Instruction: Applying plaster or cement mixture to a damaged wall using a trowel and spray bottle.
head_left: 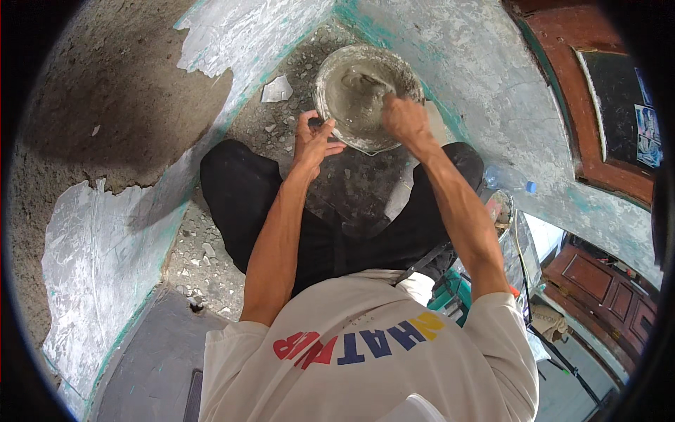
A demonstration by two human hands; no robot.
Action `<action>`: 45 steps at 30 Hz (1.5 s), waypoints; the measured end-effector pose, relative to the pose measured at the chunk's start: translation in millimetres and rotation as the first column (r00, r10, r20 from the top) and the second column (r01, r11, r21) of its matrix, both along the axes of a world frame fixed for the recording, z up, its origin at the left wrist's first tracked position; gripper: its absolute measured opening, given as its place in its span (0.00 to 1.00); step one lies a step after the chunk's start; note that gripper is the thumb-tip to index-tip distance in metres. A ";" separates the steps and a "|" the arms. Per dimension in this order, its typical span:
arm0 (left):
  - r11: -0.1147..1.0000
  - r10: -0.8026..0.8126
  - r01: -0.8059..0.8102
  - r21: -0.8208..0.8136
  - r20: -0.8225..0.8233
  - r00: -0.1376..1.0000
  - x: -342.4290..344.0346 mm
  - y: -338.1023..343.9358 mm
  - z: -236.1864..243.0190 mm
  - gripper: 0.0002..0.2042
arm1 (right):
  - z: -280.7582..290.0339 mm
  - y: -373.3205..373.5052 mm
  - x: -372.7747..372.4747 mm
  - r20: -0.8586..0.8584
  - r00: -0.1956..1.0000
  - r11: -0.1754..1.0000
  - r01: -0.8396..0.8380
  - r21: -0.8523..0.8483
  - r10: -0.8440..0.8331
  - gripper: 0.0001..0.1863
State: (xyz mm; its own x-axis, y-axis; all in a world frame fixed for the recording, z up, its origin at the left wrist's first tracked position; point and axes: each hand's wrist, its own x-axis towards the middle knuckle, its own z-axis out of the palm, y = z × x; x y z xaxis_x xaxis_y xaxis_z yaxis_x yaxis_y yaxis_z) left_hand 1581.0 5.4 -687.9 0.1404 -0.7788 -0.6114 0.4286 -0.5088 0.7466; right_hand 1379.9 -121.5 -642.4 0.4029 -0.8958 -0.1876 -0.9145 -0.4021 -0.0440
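A bucket (322, 84) holding wet grey mix (348, 105) sits in the corner in front of me, between my knees. My left hand (315, 144) grips its near-left rim, some fingers curved against the outside. My right hand (406, 119) is closed on a stirring tool (369, 81) that dips into the mix at the bucket's right side. Its handle is mostly hidden by my fingers. A loose white flake (276, 89) lies on the floor left of the bucket.
Peeling walls (478, 77) rise on both sides. Rubble (207, 260) lies along the left wall. A plastic bottle (510, 179) lies by my right knee. Behind it are green containers (450, 295) and cables (520, 253). A wooden frame (562, 84) is at upper right, a wooden door (598, 295) at lower right.
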 end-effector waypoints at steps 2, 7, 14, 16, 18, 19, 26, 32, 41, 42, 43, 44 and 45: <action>1.000 0.018 -0.018 -0.010 0.004 1.000 3.8 -0.4 1.1 0.27 | -6.5 20.0 5.6 0.061 0.998 0.995 0.002 0.099 -0.008 0.12; 0.998 0.049 -0.050 -0.040 -0.026 0.998 3.4 2.0 -4.3 0.26 | 12.2 50.8 9.9 0.069 0.996 0.982 -0.063 0.175 0.052 0.10; 0.998 0.038 -0.039 -0.044 -0.030 0.999 0.9 1.7 -1.4 0.27 | 48.5 60.3 -28.3 0.122 0.965 0.947 -0.251 0.199 0.230 0.09; 0.999 0.042 -0.042 -0.003 -0.038 0.998 4.9 5.4 -1.1 0.27 | 84.5 59.5 -28.4 0.107 0.965 0.953 -0.256 0.159 0.241 0.09; 0.999 0.048 -0.049 -0.014 -0.039 0.998 5.2 3.6 -2.2 0.27 | 103.7 62.0 -31.8 0.137 0.952 0.952 -0.287 0.105 0.272 0.09; 0.998 0.052 -0.052 -0.020 -0.036 0.998 6.2 5.9 -3.5 0.27 | 112.4 63.7 -27.6 0.146 0.951 0.953 -0.288 0.093 0.273 0.10; 0.999 0.034 -0.034 -0.036 -0.021 0.999 0.1 4.7 -4.9 0.29 | 42.4 54.8 -26.1 0.178 0.973 0.965 -0.182 0.187 0.149 0.11; 0.999 0.033 -0.034 -0.033 -0.044 0.999 1.3 2.0 0.0 0.26 | 7.5 22.9 -12.9 0.106 0.990 0.978 -0.108 0.178 0.090 0.14; 0.999 0.044 -0.044 -0.011 -0.002 0.999 7.0 9.8 3.4 0.27 | 56.1 -3.6 -9.0 0.023 0.994 0.994 -0.106 -0.016 0.107 0.13; 0.999 0.032 -0.032 -0.022 -0.011 0.999 5.5 6.9 4.8 0.27 | 52.1 -10.7 -9.7 0.018 0.995 0.995 -0.096 -0.020 0.096 0.13; 0.999 0.020 -0.021 -0.031 -0.021 1.000 3.8 4.8 5.6 0.28 | 44.5 -17.1 -6.2 -0.014 0.994 0.994 -0.110 0.008 0.110 0.13; 0.999 0.014 -0.015 -0.033 -0.023 1.000 3.4 4.6 4.2 0.28 | 34.5 -18.5 -2.8 -0.044 0.991 0.991 -0.127 0.038 0.129 0.13; 0.999 0.012 -0.014 -0.041 -0.038 0.999 1.9 2.5 2.7 0.28 | 22.6 -13.5 0.5 -0.047 0.991 0.992 -0.121 0.034 0.122 0.13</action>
State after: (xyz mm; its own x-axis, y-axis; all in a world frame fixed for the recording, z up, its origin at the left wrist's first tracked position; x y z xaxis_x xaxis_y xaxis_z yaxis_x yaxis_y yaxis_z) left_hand 1582.9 7.9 -685.2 0.1285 -0.8015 -0.5841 0.4630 -0.4723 0.7500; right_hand 1380.4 -135.0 -619.8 0.4980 -0.8341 -0.2371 -0.8603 -0.5095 -0.0144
